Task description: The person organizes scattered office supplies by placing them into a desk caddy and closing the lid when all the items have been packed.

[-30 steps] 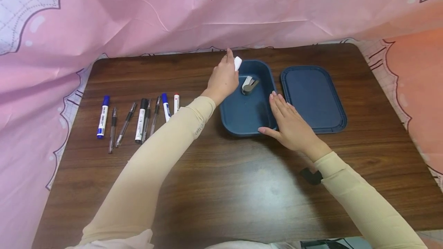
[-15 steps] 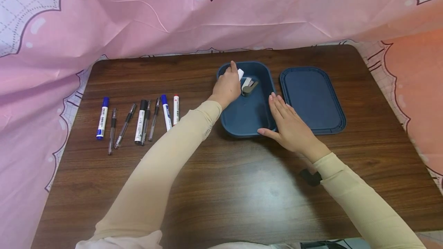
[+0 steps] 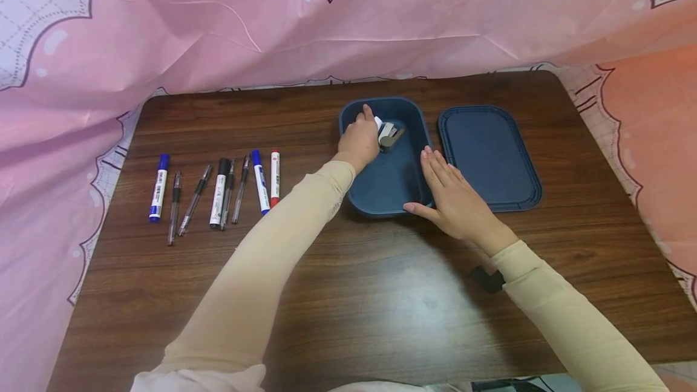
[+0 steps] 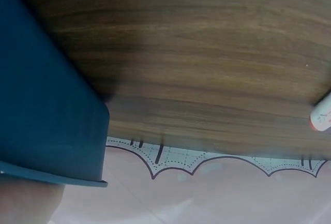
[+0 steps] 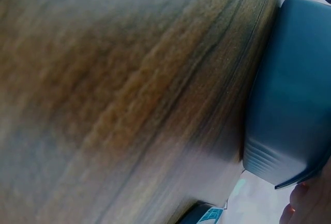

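In the far left part of the blue box (image 3: 389, 189), the left hand's (image 3: 360, 141) fingers hold a white thing (image 3: 378, 120), mostly hidden; a small stapler (image 3: 388, 138) lies nearer the box's middle. The right hand (image 3: 454, 198) rests straight fingers on the box's right side.

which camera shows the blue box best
The head view: it looks down into the blue box, showing most of its rim and inside. Each wrist view shows only part of its outside, cut off by the picture's edge.
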Demonstrator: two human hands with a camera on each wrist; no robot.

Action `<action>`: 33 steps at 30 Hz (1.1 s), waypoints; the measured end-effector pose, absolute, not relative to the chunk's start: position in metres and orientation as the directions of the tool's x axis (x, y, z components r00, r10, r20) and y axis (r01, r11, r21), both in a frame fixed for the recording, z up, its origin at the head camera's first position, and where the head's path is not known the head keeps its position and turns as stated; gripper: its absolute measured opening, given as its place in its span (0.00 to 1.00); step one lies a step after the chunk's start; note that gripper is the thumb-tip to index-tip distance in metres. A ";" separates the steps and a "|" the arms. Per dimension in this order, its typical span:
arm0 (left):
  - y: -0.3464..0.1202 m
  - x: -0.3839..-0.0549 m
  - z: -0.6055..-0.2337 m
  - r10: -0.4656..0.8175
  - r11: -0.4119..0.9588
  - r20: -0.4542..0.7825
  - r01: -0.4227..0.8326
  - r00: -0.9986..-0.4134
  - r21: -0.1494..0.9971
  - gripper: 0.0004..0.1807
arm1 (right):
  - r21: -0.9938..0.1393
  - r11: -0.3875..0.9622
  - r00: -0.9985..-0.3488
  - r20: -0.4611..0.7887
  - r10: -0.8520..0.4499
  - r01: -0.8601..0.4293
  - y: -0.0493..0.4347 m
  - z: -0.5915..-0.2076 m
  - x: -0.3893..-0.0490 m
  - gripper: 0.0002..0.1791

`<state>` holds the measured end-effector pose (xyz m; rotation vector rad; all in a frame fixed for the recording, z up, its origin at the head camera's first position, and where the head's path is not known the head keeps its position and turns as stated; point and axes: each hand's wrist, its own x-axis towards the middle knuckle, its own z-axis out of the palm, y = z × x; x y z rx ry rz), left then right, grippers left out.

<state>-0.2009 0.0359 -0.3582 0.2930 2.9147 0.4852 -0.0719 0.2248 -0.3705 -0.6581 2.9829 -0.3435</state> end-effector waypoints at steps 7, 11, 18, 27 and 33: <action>0.040 -0.202 -0.360 0.194 0.940 -0.183 0.129 -0.964 0.315 0.46 | -0.230 0.887 -0.910 -0.022 -0.415 -0.399 0.225 -0.371 -0.072 0.52; 0.042 -0.202 -0.361 0.193 0.944 -0.187 0.130 -0.963 0.304 0.45 | -0.231 0.889 -0.911 -0.028 -0.412 -0.395 0.225 -0.370 -0.071 0.52; 0.045 -0.202 -0.362 0.179 0.954 -0.207 0.119 -0.962 0.274 0.45 | -0.228 0.890 -0.910 -0.030 -0.413 -0.396 0.224 -0.369 -0.071 0.52; 0.047 -0.203 -0.368 0.157 0.964 -0.218 0.102 -0.963 0.244 0.44 | -0.232 0.884 -0.906 -0.028 -0.423 -0.406 0.223 -0.368 -0.071 0.52; 0.048 -0.203 -0.373 0.157 0.961 -0.198 0.104 -0.967 0.257 0.44 | -0.232 0.887 -0.909 -0.029 -0.416 -0.399 0.223 -0.368 -0.071 0.52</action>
